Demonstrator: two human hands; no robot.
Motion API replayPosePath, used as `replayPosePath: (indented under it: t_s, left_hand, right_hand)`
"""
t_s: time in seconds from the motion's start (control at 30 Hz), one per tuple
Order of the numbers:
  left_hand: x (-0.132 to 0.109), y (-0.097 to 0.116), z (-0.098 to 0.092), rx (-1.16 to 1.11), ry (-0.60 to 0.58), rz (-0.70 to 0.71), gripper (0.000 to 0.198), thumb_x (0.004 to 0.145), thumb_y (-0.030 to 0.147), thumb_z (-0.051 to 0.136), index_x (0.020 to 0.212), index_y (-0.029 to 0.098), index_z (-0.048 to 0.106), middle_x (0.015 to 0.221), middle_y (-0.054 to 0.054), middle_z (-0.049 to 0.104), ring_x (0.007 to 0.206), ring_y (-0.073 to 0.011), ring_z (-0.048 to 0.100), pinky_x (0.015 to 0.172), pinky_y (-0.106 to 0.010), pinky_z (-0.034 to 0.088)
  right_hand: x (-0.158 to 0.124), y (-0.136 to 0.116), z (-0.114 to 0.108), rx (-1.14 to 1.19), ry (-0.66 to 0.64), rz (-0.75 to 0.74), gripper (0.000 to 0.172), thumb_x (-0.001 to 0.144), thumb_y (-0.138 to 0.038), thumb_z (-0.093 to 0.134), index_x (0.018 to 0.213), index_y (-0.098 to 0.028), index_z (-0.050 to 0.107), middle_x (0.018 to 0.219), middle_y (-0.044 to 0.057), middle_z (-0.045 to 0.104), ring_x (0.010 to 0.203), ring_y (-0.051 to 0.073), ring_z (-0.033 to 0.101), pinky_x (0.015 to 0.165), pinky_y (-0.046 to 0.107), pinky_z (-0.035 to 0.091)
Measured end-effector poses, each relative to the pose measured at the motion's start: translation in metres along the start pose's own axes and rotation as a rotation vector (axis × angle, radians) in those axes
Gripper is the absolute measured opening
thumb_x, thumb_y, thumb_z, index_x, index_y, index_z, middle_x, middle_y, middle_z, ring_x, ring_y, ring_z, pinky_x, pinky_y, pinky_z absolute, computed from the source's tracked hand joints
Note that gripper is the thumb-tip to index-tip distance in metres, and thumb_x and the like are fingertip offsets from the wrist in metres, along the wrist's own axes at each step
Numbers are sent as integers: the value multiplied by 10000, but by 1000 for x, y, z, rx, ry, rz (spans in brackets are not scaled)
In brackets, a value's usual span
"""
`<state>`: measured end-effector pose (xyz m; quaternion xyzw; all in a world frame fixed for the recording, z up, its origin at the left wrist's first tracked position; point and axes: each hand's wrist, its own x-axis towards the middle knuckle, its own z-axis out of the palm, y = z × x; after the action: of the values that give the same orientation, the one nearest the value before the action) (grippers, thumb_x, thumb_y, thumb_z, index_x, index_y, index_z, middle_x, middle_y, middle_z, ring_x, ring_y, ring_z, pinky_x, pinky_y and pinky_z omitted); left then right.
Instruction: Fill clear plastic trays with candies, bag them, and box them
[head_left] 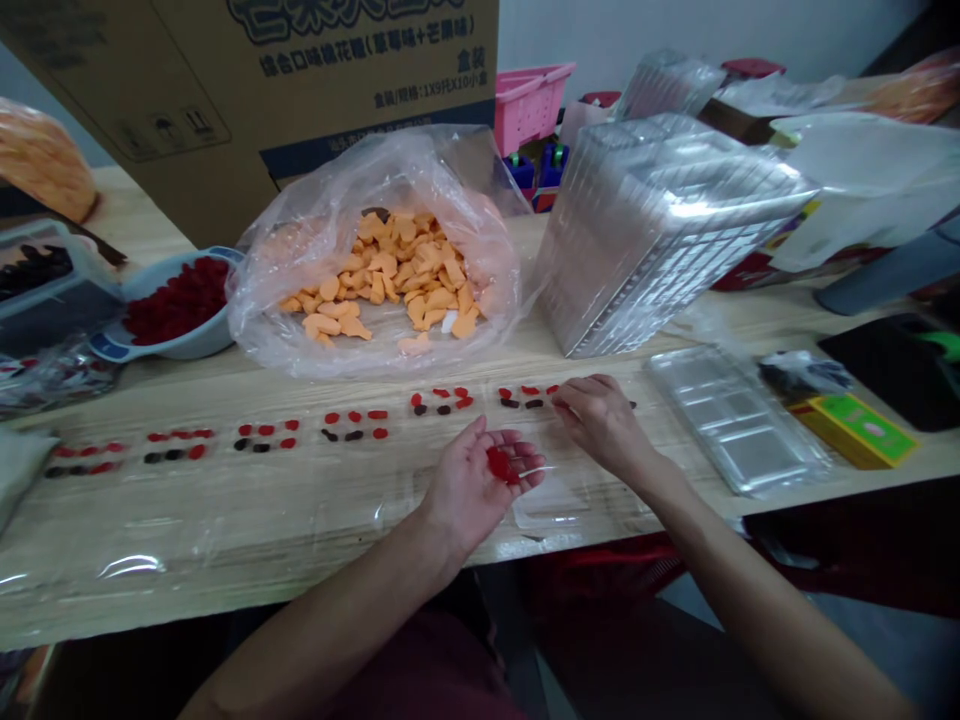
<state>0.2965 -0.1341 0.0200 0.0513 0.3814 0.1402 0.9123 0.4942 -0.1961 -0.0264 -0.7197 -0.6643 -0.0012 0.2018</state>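
My left hand (480, 480) is turned palm up with its fingers curled, cradling several red gummy candies (501, 465). To its right, my right hand (600, 415) reaches down over a clear tray with thumb and fingers pinched together. What sits between those fingertips is hidden, though a red candy (553, 390) shows right beside them. A row of clear plastic trays (352, 480) runs along the table. Their upper compartments hold small red and black candies (266, 438).
Behind the trays lies an open plastic bag (262, 300) of orange candies (405, 265). A blue bowl (180, 345) of red candies stands left. Stacked clear trays (645, 230) rise at right, near an unfilled tray (739, 420) and a yellow-green box (855, 430). A large carton (300, 100) stands behind.
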Motion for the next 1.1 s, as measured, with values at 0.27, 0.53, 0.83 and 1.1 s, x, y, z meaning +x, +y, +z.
replayPosePath:
  t_s: [0.27,0.53,0.83,1.1]
  left_hand:
    - [2,3,2,-31,-42,4,492,932,455,322,769,80,596,769,-142,603,775,-229,602,790,-378,464]
    - [14,-16,11,-20,-72,50,351,909,176,362,688,76,616,699,-81,595,657,-134,581,668,-250,467]
    - [19,-21,9,227,-100,152,221,630,-94,513,702,57,659,734,-72,655,707,-168,648,809,-340,532]
    - [23,-21,14,180,-55,88,219,728,-34,455,775,34,658,698,-118,667,715,-186,667,867,-383,521]
  right_hand:
    - [-12,-22,-4,199,130,12,144,871,-173,528,830,-172,666,840,73,698,786,217,639,812,377,432]
    - [-34,-76,-21,683,70,95,103,846,-208,608,900,-220,694,863,28,707,827,195,640,777,339,474]
    - [-29,-5,-31,736,170,366,106,780,-273,660,843,-194,692,821,30,700,777,185,635,730,310,489]
    - [-10,66,-8,216,93,407,125,716,-137,579,712,-176,698,750,39,676,642,168,589,650,289,453]
